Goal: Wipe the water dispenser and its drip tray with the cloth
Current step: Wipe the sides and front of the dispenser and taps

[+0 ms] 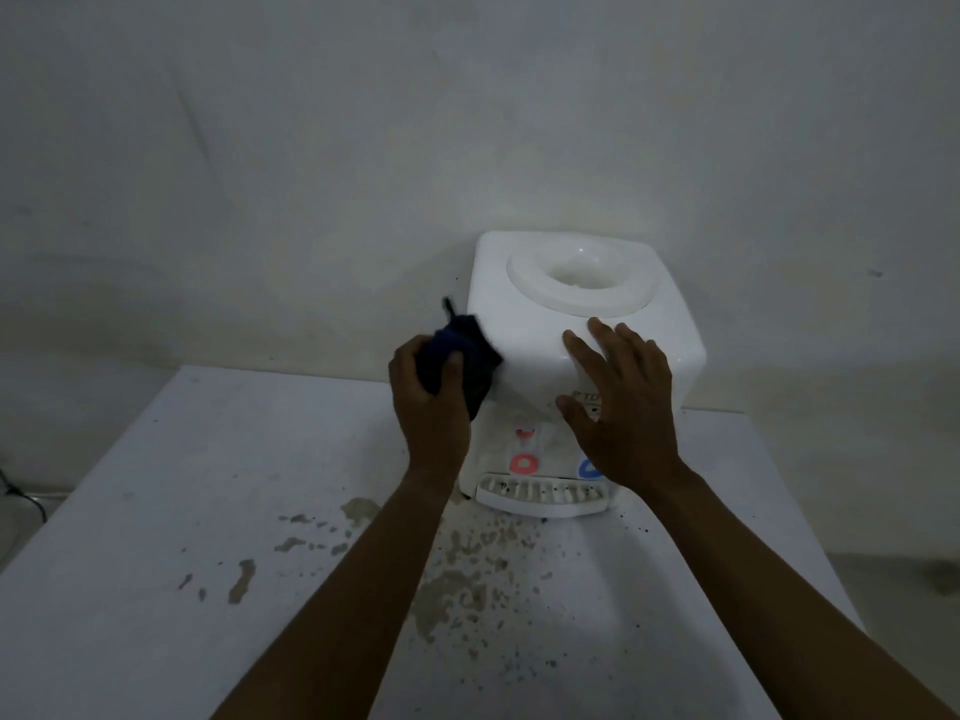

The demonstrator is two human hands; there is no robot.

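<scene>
**A:** We're looking down on the white water dispenser [524, 324], which sits at the back of the table [208, 511], close to the wall [363, 148].

**B:** And we've got the left hand [428, 397] clenched around the dark blue cloth [470, 356]. The fingers curl round the bunched fabric and press it against the dispenser's upper left corner.

**A:** On the other side we see the right hand [623, 402] grasping nothing. It lies flat with its fingers spread and straight, over the front top edge of the casing.

**B:** The thumb comes down across the front panel, we note, just above the blue tap [589, 469], which the hand partly hides.

**A:** The red tap [523, 464] is in plain view beside it. Below both we have the slotted drip tray [543, 495] jutting out from the base, with neither hand touching it.

**B:** In front of the tray we can make out brownish stains [452, 589] and dark specks scattered over the pale tabletop, between the two forearms.

**A:** Up top, the round bottle well [579, 275] sits open.
</scene>
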